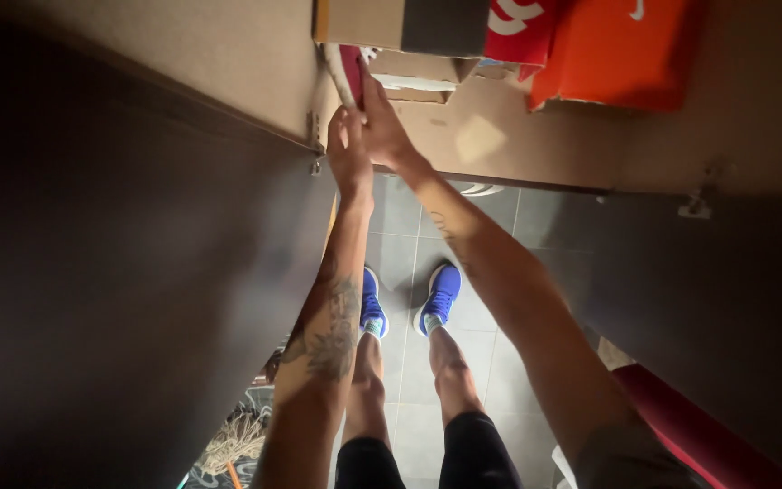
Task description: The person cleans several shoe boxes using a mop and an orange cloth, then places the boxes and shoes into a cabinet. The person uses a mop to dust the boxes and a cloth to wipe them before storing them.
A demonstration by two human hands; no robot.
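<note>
Both arms stretch out to the shelf (pixel 500 136), and the hands meet at its left end. The left hand (pixel 348 149) and the right hand (pixel 382 122) close together on a shoe (pixel 348 77), red with a pale sole, which stands on edge between a brown box (pixel 400 23) and the cupboard wall. Fingers of both hands wrap the sole's edge; how firm the clasp is, I cannot tell.

The shoe looks light, I judge, with a stiff rubbery sole and a softer upper, so the sole rim or heel gives the surest hold; the upper would crumple under a pinch. It sits wedged tight beside the box, so it may drag on the cardboard.

Further right on the shelf lie a red box (pixel 518 27) and an orange box (pixel 617 50). Below, blue sneakers (pixel 436 299) stand on grey tile.
</note>
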